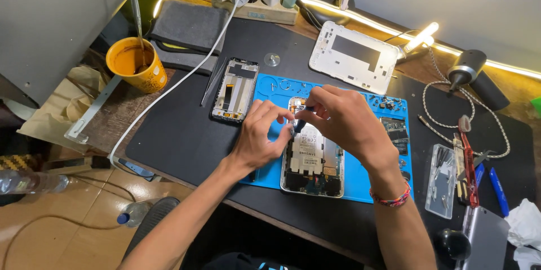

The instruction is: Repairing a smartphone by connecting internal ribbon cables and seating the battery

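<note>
An opened phone (313,163) with its back off lies on a blue repair mat (270,171), showing a white battery and circuit boards. My right hand (344,118) pinches a small dark-handled screwdriver (298,123) whose tip points down at the phone's upper left part. My left hand (262,137) rests on the mat against the phone's left edge, with its fingertips steadying the tool near the tip. A braided bracelet (390,198) circles my right wrist.
A second phone frame (235,90) lies left of the mat, a white back cover (354,56) behind it. An orange cup (135,64) stands far left, with a power strip (265,5) at the back. Tools, pens and a clear parts box (440,180) lie right. A white cable (169,95) crosses the desk.
</note>
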